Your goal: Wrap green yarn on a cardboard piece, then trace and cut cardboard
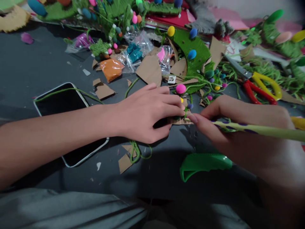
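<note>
Both hands press flat cardboard scrap point(181, 121): left hand point(147, 114) flat, right hand point(228, 127) grip pinching slim spotted pencil point(262, 129).

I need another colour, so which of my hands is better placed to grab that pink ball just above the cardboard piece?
Probably the left hand. Its fingertips rest on the cardboard piece just below the pink ball and it grips nothing. The right hand holds a green stick.
</note>
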### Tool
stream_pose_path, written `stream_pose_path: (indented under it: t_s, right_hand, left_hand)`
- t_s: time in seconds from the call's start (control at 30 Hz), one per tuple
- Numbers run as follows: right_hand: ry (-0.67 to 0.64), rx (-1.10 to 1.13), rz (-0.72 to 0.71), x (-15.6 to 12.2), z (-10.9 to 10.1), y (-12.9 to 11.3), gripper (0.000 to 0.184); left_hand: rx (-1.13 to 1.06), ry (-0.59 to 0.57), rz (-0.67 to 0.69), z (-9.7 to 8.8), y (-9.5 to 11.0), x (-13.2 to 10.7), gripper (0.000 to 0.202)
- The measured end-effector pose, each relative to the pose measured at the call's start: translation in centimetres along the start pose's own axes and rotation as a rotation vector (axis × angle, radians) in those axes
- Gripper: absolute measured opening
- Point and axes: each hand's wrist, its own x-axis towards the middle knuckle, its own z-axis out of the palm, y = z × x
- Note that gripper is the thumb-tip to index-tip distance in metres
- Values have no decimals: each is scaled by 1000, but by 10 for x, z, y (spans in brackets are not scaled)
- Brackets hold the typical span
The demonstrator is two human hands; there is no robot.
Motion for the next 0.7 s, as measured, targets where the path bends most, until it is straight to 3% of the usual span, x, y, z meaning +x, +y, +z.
stream_pose_path:
  t_s: [0.7]
  right_hand:
    - [20, -6, 4, 1, 1, 2, 26]
  left_hand:
    - [-16, -23, -9, -4, 3, 0, 30]
